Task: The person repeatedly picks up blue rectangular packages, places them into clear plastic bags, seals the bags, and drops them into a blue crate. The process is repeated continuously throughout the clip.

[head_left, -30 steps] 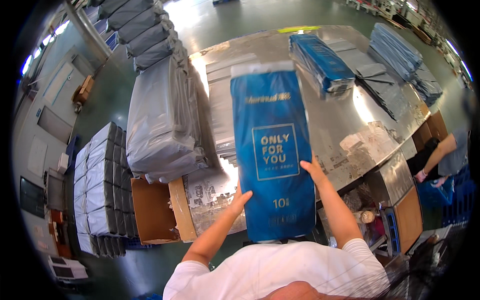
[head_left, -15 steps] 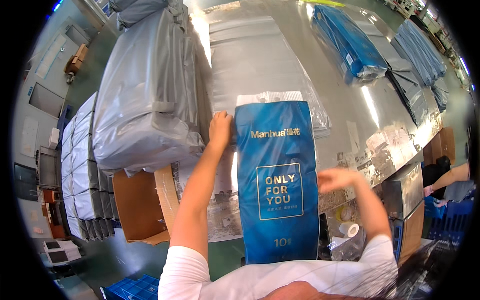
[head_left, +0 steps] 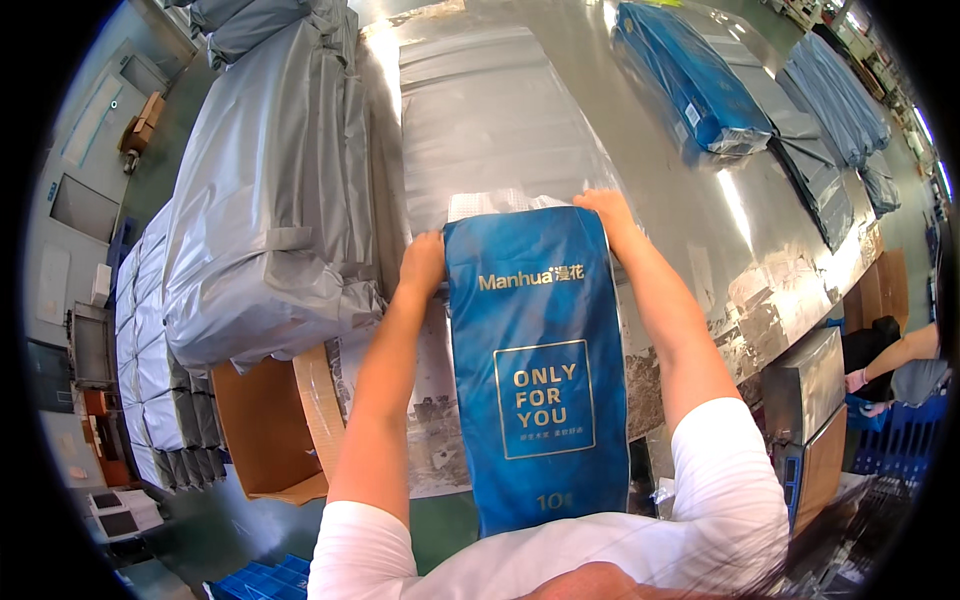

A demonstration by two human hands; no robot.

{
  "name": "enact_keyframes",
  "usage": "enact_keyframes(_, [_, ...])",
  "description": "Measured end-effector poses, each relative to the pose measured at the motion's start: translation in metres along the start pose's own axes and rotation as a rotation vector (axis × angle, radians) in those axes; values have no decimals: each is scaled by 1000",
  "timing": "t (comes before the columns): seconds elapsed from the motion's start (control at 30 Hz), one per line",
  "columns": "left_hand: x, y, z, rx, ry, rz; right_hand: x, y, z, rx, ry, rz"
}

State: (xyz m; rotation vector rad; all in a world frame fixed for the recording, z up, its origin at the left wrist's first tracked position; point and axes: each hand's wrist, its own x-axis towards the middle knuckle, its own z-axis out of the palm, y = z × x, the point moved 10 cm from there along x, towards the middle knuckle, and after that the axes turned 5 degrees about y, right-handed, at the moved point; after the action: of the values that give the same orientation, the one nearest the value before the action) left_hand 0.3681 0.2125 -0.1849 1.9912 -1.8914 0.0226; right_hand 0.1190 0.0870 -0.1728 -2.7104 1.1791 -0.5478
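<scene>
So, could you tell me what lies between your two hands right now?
In the head view, the top of the blue pack spans the stretch between the left hand and the right hand, with white contents showing just above it.

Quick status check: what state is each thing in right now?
Blue pack: sealed, held upright at its top corners.
Left hand: gripping the pack's top left corner.
Right hand: gripping the top right corner.
Grey bag: lying flat on the table.
Cardboard box: open.
</scene>
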Motion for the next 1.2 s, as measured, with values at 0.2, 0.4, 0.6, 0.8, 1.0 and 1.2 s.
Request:
enact_keyframes(0.2, [10, 14, -15, 3, -77, -50, 8, 7, -4, -99, 38, 46])
enact_keyframes(0.4, [13, -12, -1, 116, -43, -34, 6, 20, -6, 33, 68, 268])
enact_keyframes(0.6, [21, 1, -4, 155, -68, -74, 16, 9, -6, -90, -109, 185])
enact_keyframes(0.8, [0, 45, -102, -355, 408, 47, -34, 5, -65, 273, 382, 300])
enact_keyframes(1.0, [-24, 16, -54, -268, 97, -171, -71, -3, -41, 231, 311, 392])
enact_keyframes(1.2, [-38, -4, -6, -5, -99, -436, -71, 18, 5, -86, -143, 547])
